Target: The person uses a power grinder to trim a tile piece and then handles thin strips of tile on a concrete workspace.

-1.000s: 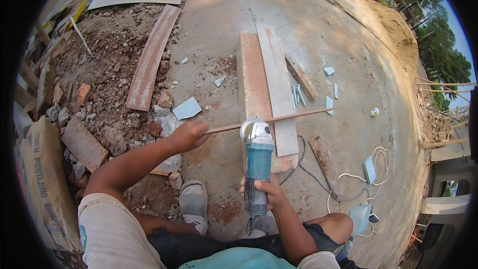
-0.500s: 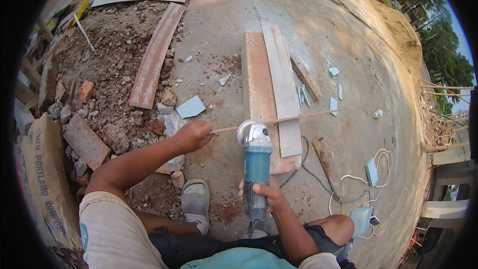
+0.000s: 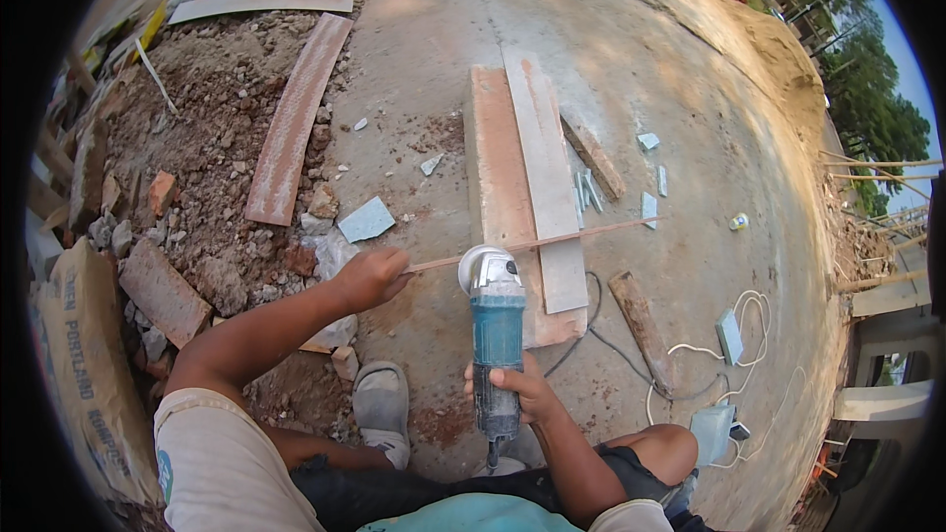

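Observation:
My left hand [image 3: 374,278] is closed around the near-left end of a long, thin reddish-brown strip [image 3: 603,230]. From there the strip runs to the right across a pale plank [image 3: 544,172], its far end reaching past the plank's right side. In my right hand [image 3: 525,389] is a teal and black angle grinder [image 3: 499,330], gripped by its body with the head pointing away from me. The grinder's silver head and round guard overlap the strip close to my left hand. Whether the disc touches the strip, I cannot tell. Beneath the plank lies a thick reddish block [image 3: 490,153].
A dark power cord [image 3: 581,340] curves behind the block toward a weathered wood piece [image 3: 641,330]. Light-blue tile scraps [image 3: 367,220] are scattered around. On the left are rubble [image 3: 212,118], a curved pinkish plank [image 3: 298,123], a brick [image 3: 164,291] and a paper sack [image 3: 89,365].
The whole view has shifted slightly, so the scene sits a little further left. My hands, the grinder and the strip keep nearly the same places relative to the plank.

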